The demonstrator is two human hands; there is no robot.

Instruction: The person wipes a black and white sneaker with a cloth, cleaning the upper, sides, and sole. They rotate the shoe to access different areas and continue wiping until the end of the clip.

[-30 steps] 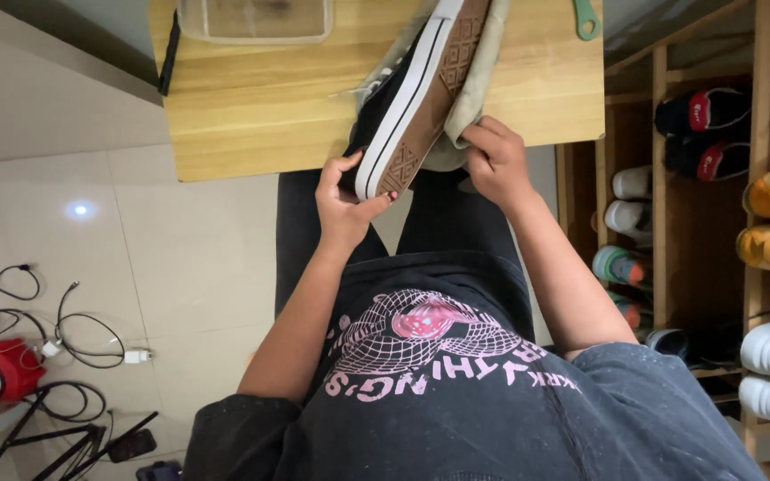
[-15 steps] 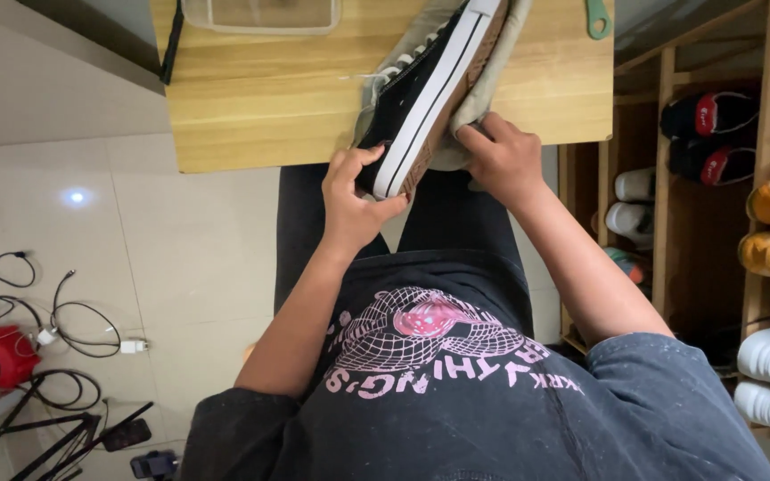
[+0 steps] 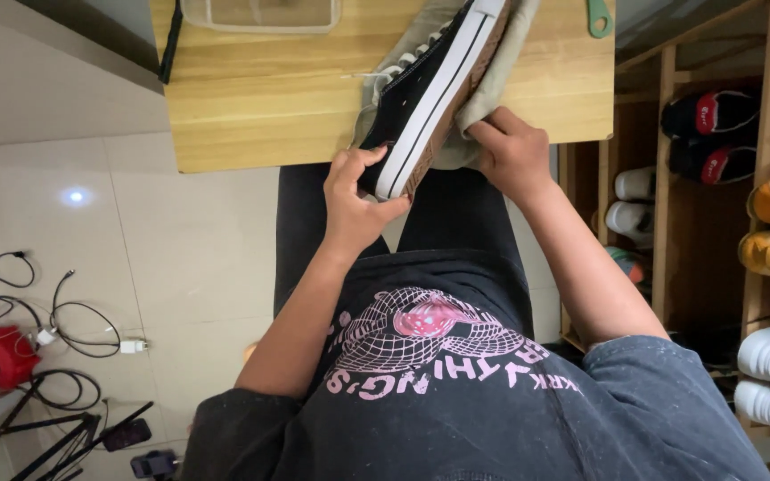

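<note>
1. Since a second ago the shoe (image 3: 430, 89) has rolled further onto its side, so less of the brown sole shows, and the right hand (image 3: 514, 156) has slid a little up the sole side.
2. Left hand (image 3: 356, 198): fingers curled around the near end of the shoe, thumb on the white rubber edge, steadying it over the edge of the worktop (image 3: 251, 107).
3. Right hand: fingers pinching the beige cloth (image 3: 492, 85) against the sole side; it looks like a wiping step, and the next stroke would need the left grip kept firm.
4. Black canvas upper, white rubber band with a thin dark stripe, brown patterned sole; soft, creased cloth; pale wood-grain worktop.
5. Clear plastic box (image 3: 260, 13) at the far edge; shoe rack (image 3: 661, 178) to the right.
</note>
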